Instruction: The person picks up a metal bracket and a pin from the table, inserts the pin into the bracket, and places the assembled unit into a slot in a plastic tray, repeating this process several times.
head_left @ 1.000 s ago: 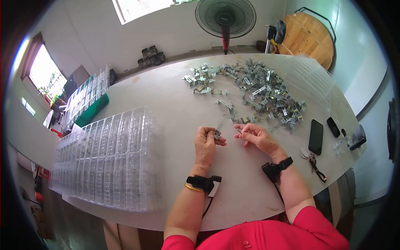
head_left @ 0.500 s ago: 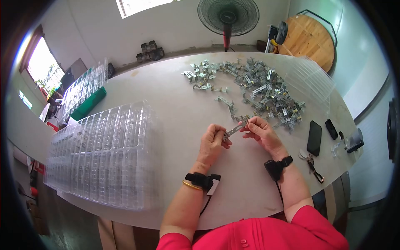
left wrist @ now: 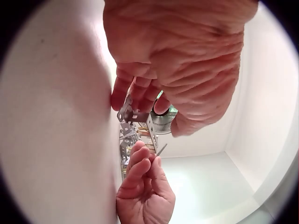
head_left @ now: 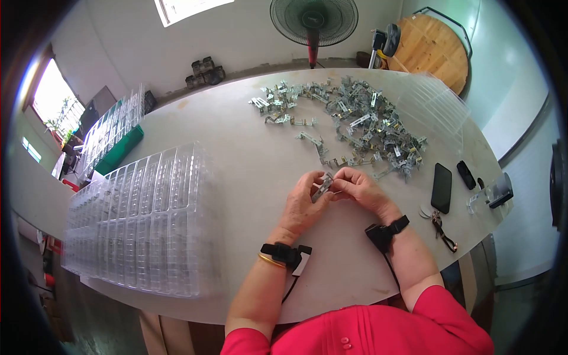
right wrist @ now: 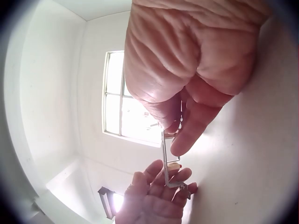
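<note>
Near the table's middle, the left hand (head_left: 303, 206) holds a metal bracket (head_left: 322, 188), its fingers curled around it. The right hand (head_left: 363, 192) meets the bracket's far end with thumb and forefinger pinched. In the left wrist view a thin metal piece (left wrist: 162, 150) juts from the right hand's fingertips (left wrist: 156, 162), beside the bracket (left wrist: 150, 126). The right wrist view shows the bracket (right wrist: 164, 158) spanning both hands, with a brass-coloured part (right wrist: 174, 166) inside it. A heap of similar metal brackets (head_left: 378, 121) lies just beyond the hands.
Stacked clear trays (head_left: 139, 225) stand at the left, with more trays over a green box (head_left: 120, 149) behind. On the right are a phone (head_left: 441, 188), keys (head_left: 436, 218), a black case (head_left: 465, 175) and a clear holder (head_left: 500, 192). Another clear tray (head_left: 441, 106) lies back right.
The hands were apart a second ago and have come together at the bracket. The bracket has turned from a slanted reach between the hands to a steeper pose. The head view has shifted slightly.
</note>
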Available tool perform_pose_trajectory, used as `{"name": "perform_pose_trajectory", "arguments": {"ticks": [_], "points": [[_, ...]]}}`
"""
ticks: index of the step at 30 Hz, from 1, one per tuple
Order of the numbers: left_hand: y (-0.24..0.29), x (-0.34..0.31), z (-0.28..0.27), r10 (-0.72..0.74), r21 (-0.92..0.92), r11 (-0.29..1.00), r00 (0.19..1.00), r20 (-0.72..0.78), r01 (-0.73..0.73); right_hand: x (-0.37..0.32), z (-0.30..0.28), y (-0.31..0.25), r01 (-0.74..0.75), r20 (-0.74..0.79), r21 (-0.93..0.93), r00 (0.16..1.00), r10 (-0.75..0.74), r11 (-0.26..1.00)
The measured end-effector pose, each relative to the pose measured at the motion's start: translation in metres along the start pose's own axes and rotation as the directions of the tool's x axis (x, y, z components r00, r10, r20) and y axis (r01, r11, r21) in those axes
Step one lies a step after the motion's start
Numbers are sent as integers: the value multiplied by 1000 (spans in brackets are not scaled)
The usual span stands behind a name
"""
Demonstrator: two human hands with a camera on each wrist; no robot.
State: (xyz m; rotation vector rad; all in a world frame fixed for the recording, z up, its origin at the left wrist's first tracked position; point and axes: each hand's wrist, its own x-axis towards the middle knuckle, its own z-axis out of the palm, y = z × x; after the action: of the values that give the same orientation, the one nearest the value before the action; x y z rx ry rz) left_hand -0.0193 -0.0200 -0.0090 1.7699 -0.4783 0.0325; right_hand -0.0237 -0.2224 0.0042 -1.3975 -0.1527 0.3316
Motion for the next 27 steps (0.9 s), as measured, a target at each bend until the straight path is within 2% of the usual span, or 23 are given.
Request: {"name": "perform_pose_trajectory", "arguments": {"ticks": [2,3,5,6,8,9,11,12,14,17,25,27], "points": [[-12,2,1,125,116,985,991,52,-130,-2,4,-2,-22,9,-6,1000,22,1000],[-14,2,1,120,116,985,991,51,-126,-2,6,-4,-37,19,-11,999,38,999],[-14,1,1,-25,39,999,999,-29,26,-5,13,-10,-35,-19,36,999,36,999],[-11,1,0,-31,43,999,999,-29,32,-6,15,-10,-27,-60,81,998,32,996],[-3,2,-6,-184,-303,941,979,-84,151,-4,14,-7,-12,-60,66,998,16,998],[-3,2,-9,-185,-295,943,979,-82,154,-4,13,-5,5,-64,47,998,-2,999],[-6,2,-13,-255,-471,851,967,19,233,-2,11,-3,20,-34,6,999,-20,1000],[-7,1,-14,-260,-465,851,965,31,244,-4,11,0,32,-4,-44,999,-32,999],[-4,3,-14,-273,-583,765,958,91,274,-7,10,5,49,2,-54,999,-49,997],[-6,4,-18,-295,-560,766,946,131,316,-4,16,-2,82,4,-77,997,-82,994],[-3,5,-15,-331,-507,786,934,137,353,-4,17,-2,51,-28,-99,998,-54,994],[-3,5,-13,-351,-494,796,931,95,350,-5,17,-3,39,-44,-98,998,-44,994]]}}
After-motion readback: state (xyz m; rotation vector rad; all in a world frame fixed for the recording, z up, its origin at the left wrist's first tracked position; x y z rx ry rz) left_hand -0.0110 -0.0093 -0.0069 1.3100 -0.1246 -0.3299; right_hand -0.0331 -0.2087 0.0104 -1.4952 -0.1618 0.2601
